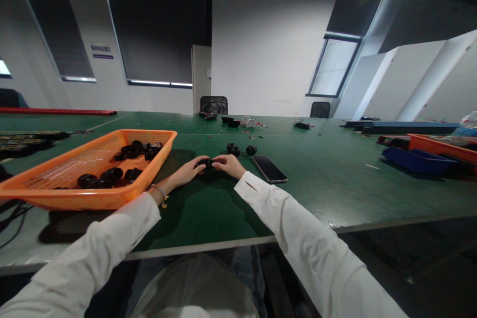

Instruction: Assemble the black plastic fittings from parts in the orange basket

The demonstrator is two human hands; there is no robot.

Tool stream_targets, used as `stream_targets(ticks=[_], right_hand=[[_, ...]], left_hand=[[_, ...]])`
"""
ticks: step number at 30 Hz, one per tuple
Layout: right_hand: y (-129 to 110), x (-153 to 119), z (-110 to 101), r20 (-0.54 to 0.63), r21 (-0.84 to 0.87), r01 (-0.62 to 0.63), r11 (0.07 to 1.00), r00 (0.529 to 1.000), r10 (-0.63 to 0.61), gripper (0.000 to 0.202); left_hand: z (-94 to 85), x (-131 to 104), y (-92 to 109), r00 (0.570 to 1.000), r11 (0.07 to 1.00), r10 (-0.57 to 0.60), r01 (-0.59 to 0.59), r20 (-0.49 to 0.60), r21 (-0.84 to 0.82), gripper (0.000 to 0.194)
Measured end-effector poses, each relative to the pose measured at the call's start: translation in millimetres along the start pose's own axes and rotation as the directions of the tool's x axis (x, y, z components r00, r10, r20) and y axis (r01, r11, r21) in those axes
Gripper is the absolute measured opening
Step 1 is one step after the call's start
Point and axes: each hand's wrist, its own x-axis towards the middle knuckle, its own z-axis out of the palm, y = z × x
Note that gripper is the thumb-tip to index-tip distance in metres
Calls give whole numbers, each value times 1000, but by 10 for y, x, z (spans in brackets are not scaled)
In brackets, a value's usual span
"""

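Observation:
A small black part [205,163] is held just above the green table [208,208], between both hands. My left hand [187,171] is closed on its left side, fingers and thumb around it. From the right, my right hand [228,164] pinches the same part with thumb and fingertips. Several similar round black parts [233,149] lie on the table just beyond my right hand, one [251,150] a little apart from the others. More black parts [112,174] rest inside the orange basket [82,200] to the left of my left hand.
A phone [270,168] lies right of my right hand. Farther back are small black and white pieces [249,122]. A blue tray [419,160] and another orange basket [443,145] stand at the right. Dark cables [17,216] lie at the left.

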Motion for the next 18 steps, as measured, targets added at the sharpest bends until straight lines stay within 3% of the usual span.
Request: stream_targets(ticks=[7, 14, 18], right_hand=[[30, 16, -42, 58, 7, 18, 1000, 998, -18, 39], [12, 20, -28, -7, -42, 25, 999, 1000, -25, 49], [-16, 1, -25, 6, -22, 26, 999, 1000, -26, 37]], left_hand=[[2, -2, -18, 1000, 1000, -3, 3, -4, -20, 49], [-1, -3, 13, 1000, 1000, -5, 5, -12, -10, 48], [-3, -10, 42, 1000, 1000, -10, 10, -12, 0, 47]])
